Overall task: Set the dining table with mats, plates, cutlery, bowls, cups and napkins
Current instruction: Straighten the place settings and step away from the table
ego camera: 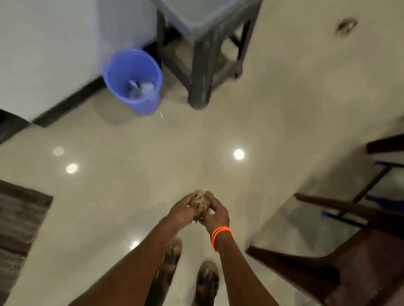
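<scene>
So we stand on the glossy floor [130,136], chairs [367,272] at our right and a blue bin [134,81] ahead; our left hand [184,210] and right hand [215,214] clasp a crumpled brownish wad [200,200], perhaps a napkin. No laid table shows; progress unjudgeable.

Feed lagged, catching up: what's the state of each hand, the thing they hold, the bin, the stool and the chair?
Left hand: gripping the wad.
Right hand: gripping the wad.
Crumpled wad: scrunched between both hands.
Blue bin: upright, open, scraps inside.
Stool: standing upright.
Chair: upright, seat unoccupied.
</scene>
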